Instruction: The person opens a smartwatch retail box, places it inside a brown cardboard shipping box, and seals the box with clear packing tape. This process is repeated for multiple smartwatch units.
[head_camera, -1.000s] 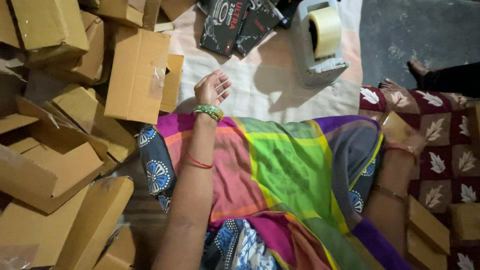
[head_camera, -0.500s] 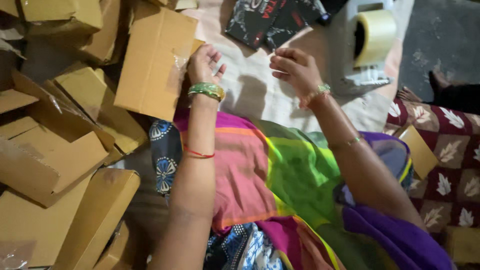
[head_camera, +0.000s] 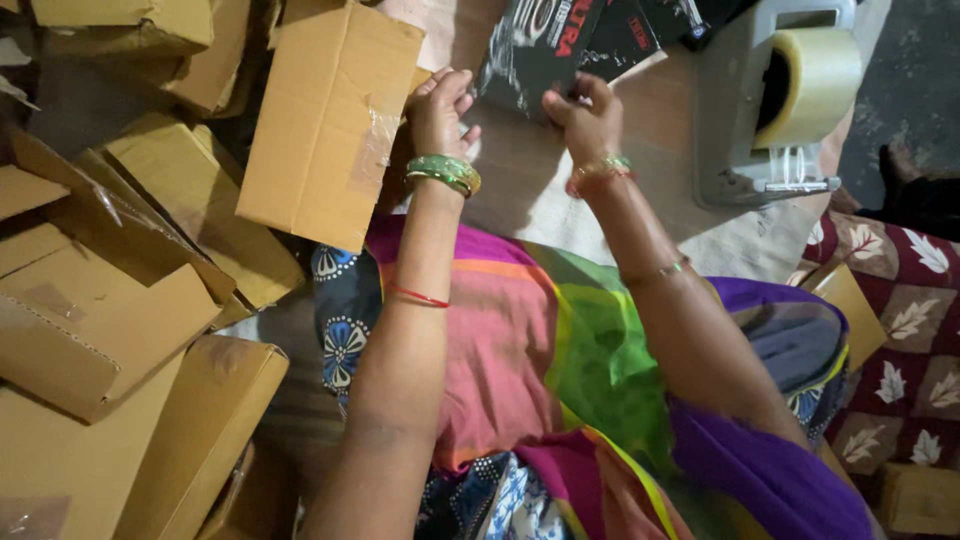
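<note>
My left hand (head_camera: 440, 108) and my right hand (head_camera: 585, 118) both reach forward and grip the near edge of a flat black printed packet (head_camera: 535, 45) lying on the pale floor cloth (head_camera: 530, 190). The left hand holds its left corner, the right hand its right corner. Green bangles ring my left wrist, and a red and green bangle my right. More black packets (head_camera: 640, 30) lie just beyond. A taped brown cardboard box (head_camera: 325, 120) stands right beside my left hand.
A heap of brown cardboard boxes (head_camera: 110, 300) fills the left side. A grey tape dispenser (head_camera: 770, 100) with a roll of clear tape sits at the upper right. A maroon leaf-patterned cushion (head_camera: 900, 330) lies at the right, a small flat box (head_camera: 845, 310) on it.
Both hands have moved forward and taken hold of the black packet. A second ago only the left hand was out, empty; the right hand came up from my lap.
</note>
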